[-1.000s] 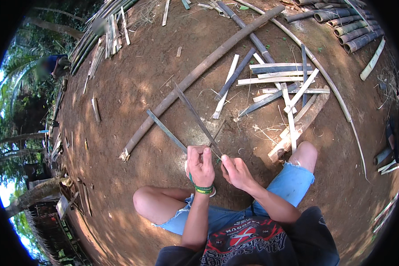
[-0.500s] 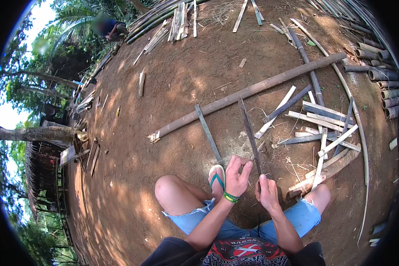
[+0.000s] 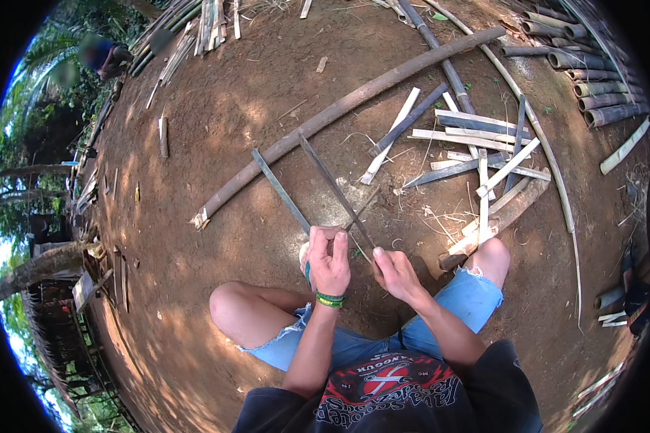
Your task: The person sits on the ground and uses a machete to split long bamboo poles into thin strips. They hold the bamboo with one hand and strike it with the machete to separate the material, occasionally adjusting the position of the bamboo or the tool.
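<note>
My right hand [image 3: 399,274] is closed round the near end of a long, thin dark strip [image 3: 330,180], apparently bamboo. The strip slants away to the far left, its tip at the long brown pole. My left hand [image 3: 330,261], with green bands at its wrist, is closed beside it; what its fingers hold, if anything, is hidden. A greenish strip [image 3: 280,189] runs out from beside my left hand toward the pole. A short dark piece [image 3: 365,207] crosses the dark strip, and I cannot tell whether it is held. My sandalled foot is mostly hidden behind my left hand.
The long pole [image 3: 354,101] lies across the dirt ahead. Split bamboo pieces [image 3: 477,133] are heaped at the right, above a short log [image 3: 516,209] by my right knee. Cut bamboo tubes [image 3: 603,86] are stacked at the far right. Another person [image 3: 112,58] is at the far left.
The view has turned, shifting the scene leftward and upward. My left hand now covers most of the sandalled foot, which showed beside it before. My right hand keeps its grip on the dark strip.
</note>
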Demonstrator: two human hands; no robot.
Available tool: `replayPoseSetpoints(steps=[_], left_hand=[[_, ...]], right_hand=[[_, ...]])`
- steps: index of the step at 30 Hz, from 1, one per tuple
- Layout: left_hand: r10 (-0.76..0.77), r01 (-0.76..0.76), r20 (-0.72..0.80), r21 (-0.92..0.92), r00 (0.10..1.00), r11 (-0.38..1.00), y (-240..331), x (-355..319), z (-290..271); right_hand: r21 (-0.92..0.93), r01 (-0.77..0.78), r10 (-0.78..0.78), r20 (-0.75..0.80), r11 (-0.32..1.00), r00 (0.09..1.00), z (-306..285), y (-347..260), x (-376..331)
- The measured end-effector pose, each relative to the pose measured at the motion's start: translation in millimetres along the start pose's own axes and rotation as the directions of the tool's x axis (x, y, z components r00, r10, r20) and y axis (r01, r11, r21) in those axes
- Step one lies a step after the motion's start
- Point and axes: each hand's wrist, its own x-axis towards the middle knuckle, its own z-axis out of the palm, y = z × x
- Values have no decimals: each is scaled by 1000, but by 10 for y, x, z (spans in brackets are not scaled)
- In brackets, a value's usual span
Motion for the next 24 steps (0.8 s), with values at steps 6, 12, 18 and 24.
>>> replayPoseSetpoints(steps=[6, 12, 18, 24], left_hand=[[-53, 53, -1, -43, 999, 998, -18, 11, -57], [-83, 79, -30, -106, 996, 991, -44, 65, -50], [-100, 95, -41, -106, 994, 990, -35, 80, -49], [-202, 195, -67, -101, 977, 976, -26, 280, -180]], right_hand=[[-53, -225, 221, -83, 973, 972, -91, 244, 10], [-66, -348, 334, -169, 935, 927, -217, 715, 142], [-126, -170, 157, -108, 977, 982, -133, 720, 50], [-176, -371, 349, -147, 912, 926, -320, 901, 214]])
